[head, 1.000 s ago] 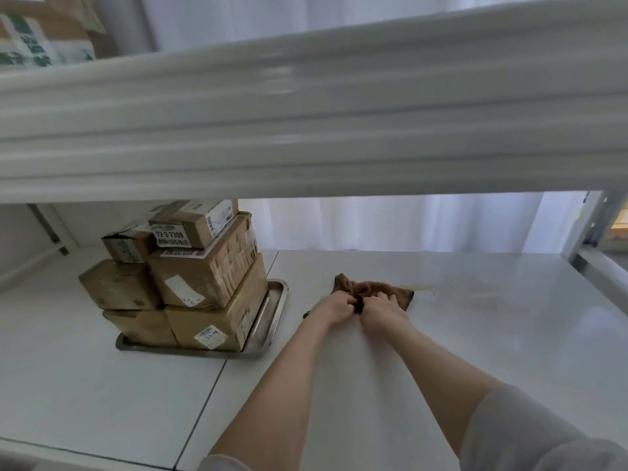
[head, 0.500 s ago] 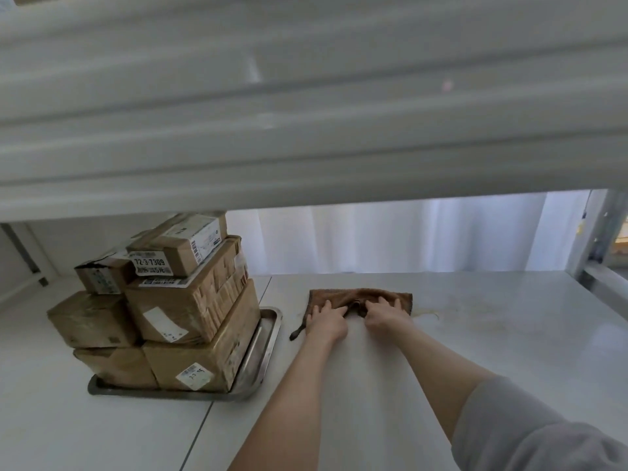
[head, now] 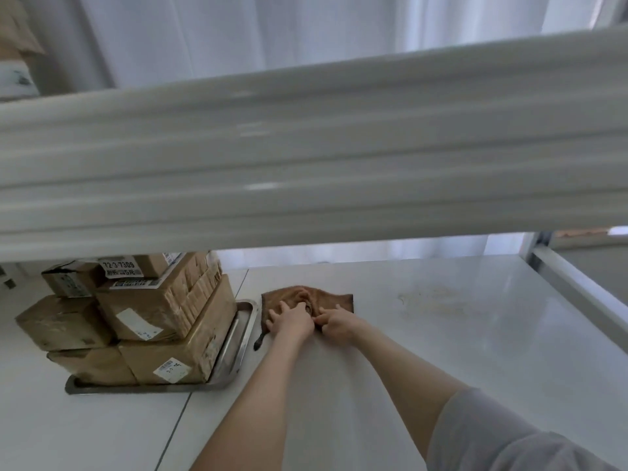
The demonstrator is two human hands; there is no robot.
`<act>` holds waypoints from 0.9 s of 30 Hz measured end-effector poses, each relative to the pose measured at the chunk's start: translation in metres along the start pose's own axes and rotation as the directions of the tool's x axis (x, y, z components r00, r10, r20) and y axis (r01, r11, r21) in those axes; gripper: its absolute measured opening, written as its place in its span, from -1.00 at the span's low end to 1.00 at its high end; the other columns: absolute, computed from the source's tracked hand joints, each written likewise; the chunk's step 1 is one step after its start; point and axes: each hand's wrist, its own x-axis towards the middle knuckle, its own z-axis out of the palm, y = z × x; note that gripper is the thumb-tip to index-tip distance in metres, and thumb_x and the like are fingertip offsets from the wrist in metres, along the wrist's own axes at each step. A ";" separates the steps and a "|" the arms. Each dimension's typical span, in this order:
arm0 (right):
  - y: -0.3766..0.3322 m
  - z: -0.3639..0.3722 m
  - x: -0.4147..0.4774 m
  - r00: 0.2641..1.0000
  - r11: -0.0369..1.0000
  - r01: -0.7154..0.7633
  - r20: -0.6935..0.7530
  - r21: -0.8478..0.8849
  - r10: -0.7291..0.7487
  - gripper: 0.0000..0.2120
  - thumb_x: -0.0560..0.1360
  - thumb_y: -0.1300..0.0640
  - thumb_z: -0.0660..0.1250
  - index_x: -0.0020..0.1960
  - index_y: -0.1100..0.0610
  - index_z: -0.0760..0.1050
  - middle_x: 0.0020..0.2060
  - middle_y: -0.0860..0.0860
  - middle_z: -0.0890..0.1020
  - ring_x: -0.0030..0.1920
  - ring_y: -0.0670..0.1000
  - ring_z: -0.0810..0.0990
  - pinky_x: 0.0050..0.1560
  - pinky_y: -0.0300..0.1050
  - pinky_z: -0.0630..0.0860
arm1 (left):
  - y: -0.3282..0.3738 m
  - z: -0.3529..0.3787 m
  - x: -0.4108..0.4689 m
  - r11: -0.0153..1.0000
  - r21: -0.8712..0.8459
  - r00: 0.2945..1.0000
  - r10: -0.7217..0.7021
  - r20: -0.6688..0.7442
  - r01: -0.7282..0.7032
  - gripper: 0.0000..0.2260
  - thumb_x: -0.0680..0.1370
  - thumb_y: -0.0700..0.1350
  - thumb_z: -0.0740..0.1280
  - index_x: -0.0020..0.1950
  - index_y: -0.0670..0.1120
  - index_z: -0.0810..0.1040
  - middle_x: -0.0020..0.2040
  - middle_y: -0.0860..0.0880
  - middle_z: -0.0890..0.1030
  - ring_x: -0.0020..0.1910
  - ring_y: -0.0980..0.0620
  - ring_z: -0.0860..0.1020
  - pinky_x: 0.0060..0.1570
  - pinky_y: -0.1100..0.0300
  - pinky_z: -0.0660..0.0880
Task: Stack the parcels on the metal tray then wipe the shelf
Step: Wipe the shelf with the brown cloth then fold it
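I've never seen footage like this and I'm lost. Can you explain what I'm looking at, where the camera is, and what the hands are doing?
There is no machine here: a person wears one wide-angle camera on the head, looking forward and down, so you see their own bare arms reaching out. The big pale band across the top is the underside edge of an upper white shelf, close to the lens and blurred.

Below is the white shelf surface. On its left stands a flat metal tray carrying a stack of brown cardboard parcels with white labels.

Beside the tray lies a crumpled brown cloth. The left hand and the right hand both rest on its near edge, fingers gathering the fabric. To the right a faint smudged patch marks the shelf.
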 end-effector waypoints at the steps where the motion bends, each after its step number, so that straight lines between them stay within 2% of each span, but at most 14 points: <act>1: 0.009 -0.001 -0.008 1.000 1.000 -0.016 -0.016 -0.004 0.016 -0.52 0.61 0.13 0.02 0.50 -0.14 0.24 0.56 -0.03 0.05 0.56 0.13 -0.10 0.52 0.19 -0.13 | 0.007 0.001 -0.003 0.999 0.004 0.999 0.031 0.018 -0.031 -0.56 0.62 -0.11 0.02 0.51 0.12 0.20 0.58 -0.11 -0.07 0.53 -0.28 -0.08 0.48 -0.15 -0.08; 5: 0.058 -0.012 -0.046 0.976 0.979 -0.206 -0.067 -0.004 0.205 -0.54 0.65 0.05 0.00 0.54 -0.14 0.13 0.57 0.01 -0.04 0.55 0.21 -0.13 0.52 0.18 -0.08 | 0.048 0.017 -0.026 0.977 0.046 0.971 0.202 0.126 -0.209 -0.54 0.63 -0.12 -0.01 0.52 0.18 0.15 0.59 -0.05 -0.06 0.54 -0.24 -0.08 0.49 -0.10 -0.11; 10: 0.120 -0.018 -0.084 0.898 0.904 -0.427 -0.129 -0.031 0.421 -0.51 0.63 0.03 -0.02 0.55 -0.03 0.12 0.57 0.10 -0.02 0.54 0.26 -0.04 0.52 0.15 0.00 | 0.100 0.050 -0.075 0.912 -0.012 0.886 0.402 0.229 -0.411 -0.56 0.64 -0.18 0.01 0.50 0.12 0.25 0.58 -0.02 -0.01 0.55 -0.18 -0.07 0.51 -0.01 -0.15; 14: 0.110 -0.011 -0.112 0.834 0.837 -0.545 -0.138 -0.056 0.534 -0.47 0.63 -0.02 0.01 0.56 0.08 0.08 0.57 0.11 -0.05 0.53 0.29 -0.03 0.50 0.13 0.06 | 0.108 0.058 -0.102 0.887 -0.034 0.844 0.450 0.291 -0.461 -0.53 0.62 -0.26 0.01 0.49 0.05 0.29 0.58 -0.02 0.03 0.56 -0.13 -0.05 0.52 0.01 -0.11; 16: 0.098 -0.010 -0.111 0.856 0.857 -0.511 -0.124 -0.063 0.502 -0.45 0.62 -0.05 0.02 0.56 0.11 0.09 0.56 0.12 -0.02 0.52 0.30 -0.02 0.50 0.15 0.06 | 0.099 0.057 -0.108 0.906 -0.027 0.873 0.414 0.257 -0.421 -0.51 0.61 -0.29 0.01 0.49 0.06 0.29 0.58 -0.02 0.04 0.56 -0.10 -0.03 0.52 0.01 -0.06; 18: 0.088 -0.003 -0.104 0.914 0.913 -0.404 -0.057 -0.054 0.401 -0.46 0.60 -0.03 0.02 0.55 0.06 0.12 0.56 0.11 0.00 0.53 0.29 -0.04 0.49 0.22 0.04 | 0.079 0.055 -0.109 0.938 -0.016 0.918 0.342 0.203 -0.346 -0.50 0.61 -0.29 0.01 0.49 0.10 0.26 0.58 -0.03 0.02 0.56 -0.11 -0.02 0.52 -0.01 -0.04; 20: 0.073 0.007 -0.098 0.958 0.955 -0.285 -0.003 -0.083 0.286 -0.46 0.58 0.03 -0.01 0.56 0.02 0.09 0.57 0.11 -0.02 0.54 0.26 -0.10 0.49 0.27 -0.04 | 0.054 0.052 -0.106 0.971 0.022 0.962 0.232 0.145 -0.237 -0.49 0.60 -0.26 0.00 0.51 0.11 0.23 0.58 -0.06 0.00 0.55 -0.15 -0.02 0.52 -0.04 -0.02; 22: 0.047 0.015 -0.106 0.987 0.978 -0.147 0.048 -0.147 0.155 -0.47 0.61 0.09 0.00 0.57 0.01 0.05 0.57 0.12 -0.05 0.54 0.25 -0.15 0.51 0.23 -0.13 | 0.026 0.050 -0.099 0.992 0.067 0.991 0.103 0.086 -0.109 -0.51 0.59 -0.22 0.01 0.52 0.07 0.20 0.57 -0.14 0.00 0.54 -0.21 -0.01 0.51 -0.06 -0.01; 25: 0.017 0.024 -0.115 0.995 0.989 0.043 0.098 -0.141 -0.030 -0.51 0.64 0.15 0.01 0.56 -0.01 0.13 0.57 0.05 -0.03 0.54 0.23 -0.15 0.50 0.13 -0.16 | 0.001 0.048 -0.086 0.994 0.088 0.996 -0.068 0.058 0.063 -0.54 0.56 -0.16 0.02 0.47 0.03 0.27 0.56 -0.22 0.05 0.54 -0.23 -0.03 0.50 -0.13 -0.02; 27: 0.020 0.028 -0.113 0.991 0.993 0.080 0.114 -0.082 -0.070 -0.54 0.64 0.13 0.03 0.52 -0.09 0.22 0.57 -0.05 0.04 0.55 0.21 -0.12 0.52 0.14 -0.09 | 0.001 0.048 -0.082 0.991 0.097 0.991 -0.104 0.079 0.096 -0.56 0.55 -0.12 0.01 0.43 0.03 0.32 0.55 -0.21 0.08 0.54 -0.25 -0.03 0.48 -0.18 -0.01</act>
